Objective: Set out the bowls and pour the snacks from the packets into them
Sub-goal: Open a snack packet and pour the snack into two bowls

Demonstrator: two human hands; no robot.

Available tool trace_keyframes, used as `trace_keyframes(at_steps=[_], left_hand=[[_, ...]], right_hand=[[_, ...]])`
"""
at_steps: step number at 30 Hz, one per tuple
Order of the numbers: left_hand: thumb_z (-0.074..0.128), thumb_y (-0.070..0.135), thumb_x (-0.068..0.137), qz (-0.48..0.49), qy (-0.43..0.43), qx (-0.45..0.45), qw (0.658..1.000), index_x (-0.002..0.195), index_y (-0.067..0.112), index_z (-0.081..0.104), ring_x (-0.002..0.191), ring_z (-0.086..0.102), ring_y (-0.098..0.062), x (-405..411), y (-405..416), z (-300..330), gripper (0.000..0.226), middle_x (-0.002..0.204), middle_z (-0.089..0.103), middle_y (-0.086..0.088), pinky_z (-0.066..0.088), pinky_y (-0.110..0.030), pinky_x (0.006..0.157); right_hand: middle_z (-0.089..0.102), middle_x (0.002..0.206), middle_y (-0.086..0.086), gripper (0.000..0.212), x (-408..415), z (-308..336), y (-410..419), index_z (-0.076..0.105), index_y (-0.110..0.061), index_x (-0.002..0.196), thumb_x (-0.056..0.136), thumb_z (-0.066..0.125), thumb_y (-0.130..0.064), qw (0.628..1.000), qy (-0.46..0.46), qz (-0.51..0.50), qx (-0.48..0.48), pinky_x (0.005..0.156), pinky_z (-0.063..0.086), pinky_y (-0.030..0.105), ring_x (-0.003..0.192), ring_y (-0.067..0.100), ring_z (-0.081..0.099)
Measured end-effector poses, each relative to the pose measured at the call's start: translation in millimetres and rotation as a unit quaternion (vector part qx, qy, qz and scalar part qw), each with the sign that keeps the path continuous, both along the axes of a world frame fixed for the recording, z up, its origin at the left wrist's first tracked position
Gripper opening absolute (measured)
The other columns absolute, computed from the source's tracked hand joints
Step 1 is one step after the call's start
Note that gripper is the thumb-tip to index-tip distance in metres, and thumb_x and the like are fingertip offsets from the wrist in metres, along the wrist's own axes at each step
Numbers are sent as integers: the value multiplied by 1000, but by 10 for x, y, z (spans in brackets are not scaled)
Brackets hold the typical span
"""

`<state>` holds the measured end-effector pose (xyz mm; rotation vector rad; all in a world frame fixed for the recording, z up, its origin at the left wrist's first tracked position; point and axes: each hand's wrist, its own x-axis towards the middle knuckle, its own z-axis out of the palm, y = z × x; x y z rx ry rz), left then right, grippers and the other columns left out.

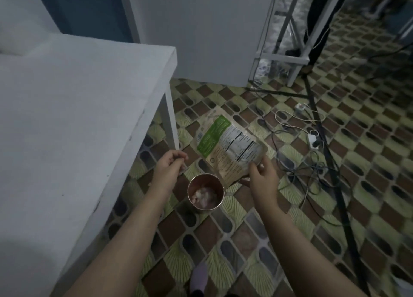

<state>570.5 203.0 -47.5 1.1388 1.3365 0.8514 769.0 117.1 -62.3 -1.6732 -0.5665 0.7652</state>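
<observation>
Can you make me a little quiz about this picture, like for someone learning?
1. Which hand holds the snack packet?
2. True or false: the metal bowl is sitting on the white table.
3. What is inside the bowl?

Key
1. The right hand pinches its lower corner.
2. False. It is beside the table, below its top.
3. A few pale snack pieces. The left hand has curled fingers; whether it holds anything is unclear.

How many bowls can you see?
1. The metal bowl with pale snack pieces in it is between the two forearms, beside the white table and just below the packet. Others may be out of view.
</observation>
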Motion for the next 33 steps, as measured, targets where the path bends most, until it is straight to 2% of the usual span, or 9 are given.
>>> trace_keyframes(at_steps=[3,7,11,16,21,25,27,29,33], left_hand=[[50,5,95,-6,23,-49,999,89,16,64,69,51,-13,199,161,-381,18,85,64,0,41,-21,59],[49,5,95,0,56,-111,992,95,11,64,68,55,-10,418,207,-856,16,88,64,-1,42,-13,52],[48,4,96,-5,72,-150,986,102,6,63,71,57,-10,546,269,-1448,16,92,65,-1,44,-11,52],[49,9,97,5,85,-187,979,100,13,63,85,63,-17,637,404,-2484,15,95,69,-2,46,-29,71],[47,9,98,19,89,-181,979,104,12,62,86,65,-12,712,535,-3552,17,98,69,-1,44,-19,62],[48,12,98,25,86,-181,979,106,15,62,91,66,-12,708,575,-4207,17,102,69,0,46,-20,66],[48,17,99,22,87,-171,981,108,17,62,93,66,-8,716,589,-4279,17,103,69,4,49,-22,71],[48,22,100,10,89,-159,983,111,19,61,95,65,-5,742,593,-4238,18,104,69,8,50,-23,76],[46,28,100,-19,90,-123,988,113,20,61,98,64,-5,815,645,-3739,21,107,68,11,52,-27,84]], right_hand=[[71,91,9,23,180,-431,128,64,-33,100,100,49,-16,997,6,-13,-72,62,62,49,77,31,73],[68,93,4,22,383,-1100,177,56,-28,115,101,49,-12,984,60,-31,-162,68,63,50,79,29,71],[65,117,19,40,543,-1893,277,50,-14,139,99,51,-9,960,155,-49,-227,63,63,43,85,35,72],[67,106,23,23,568,-2972,526,59,-9,118,98,51,-4,948,191,-53,-247,54,60,34,85,38,72],[67,108,21,24,502,-4167,751,58,-13,119,99,48,-6,941,215,-32,-259,55,61,36,87,40,71],[64,116,20,21,413,-4817,875,54,-15,121,101,53,-21,938,238,31,-250,55,60,34,93,41,70],[64,119,19,28,415,-4893,906,50,-21,132,104,47,-23,938,231,60,-251,58,61,37,88,37,73],[66,116,19,34,412,-4846,895,48,-16,138,105,45,-23,944,205,72,-249,62,63,41,85,34,73],[69,104,12,28,412,-4252,895,56,-15,129,105,45,-23,967,149,78,-191,64,63,41,82,26,72]])
